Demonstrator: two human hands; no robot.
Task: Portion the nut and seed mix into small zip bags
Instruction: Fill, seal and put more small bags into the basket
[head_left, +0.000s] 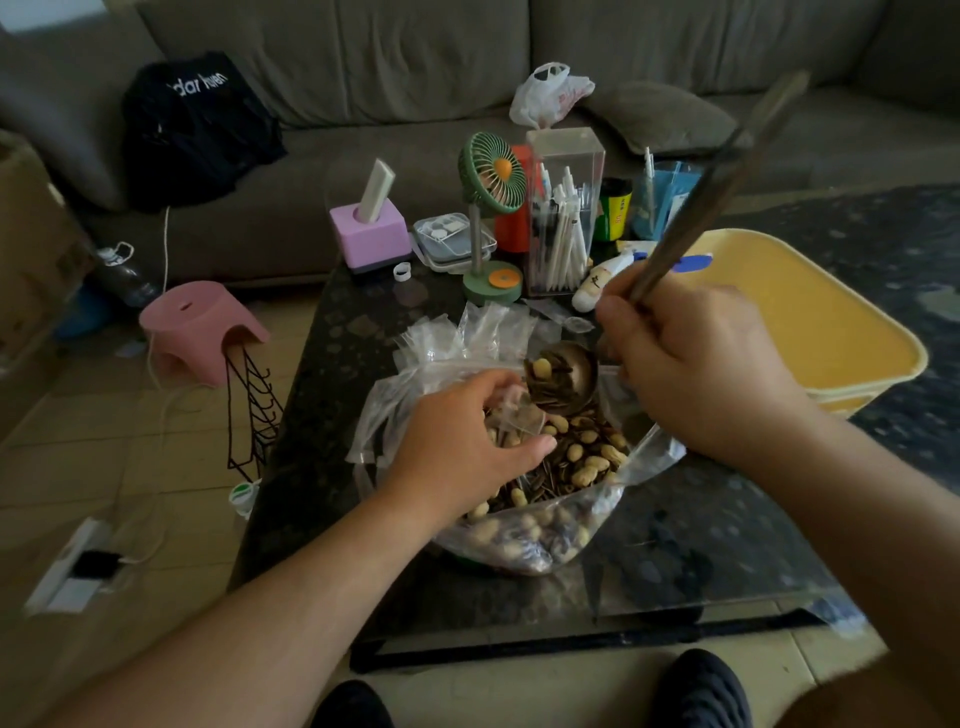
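Because I sit at the dark glass table (675, 561) with the work close to my knees, the big clear bag of nut and seed mix (550, 499) lies slumped right in front of me, its mouth spread wide so that both hands can reach in. Beyond my right arm the yellow tray (810, 332) stands near, and I judge it is meant to take the filled portions. A heap of empty small zip bags (467, 332) lies just behind the big bag, within easy reach. My right hand (691, 374) has its fingers curled tight round the long handle of the ladle (561, 379), whose bowl, loaded with peanuts and seeds, is tilted toward my other hand. My left hand (467, 447) pinches one small zip bag (511, 421) over the mix, so whatever spills falls back into the big bag.
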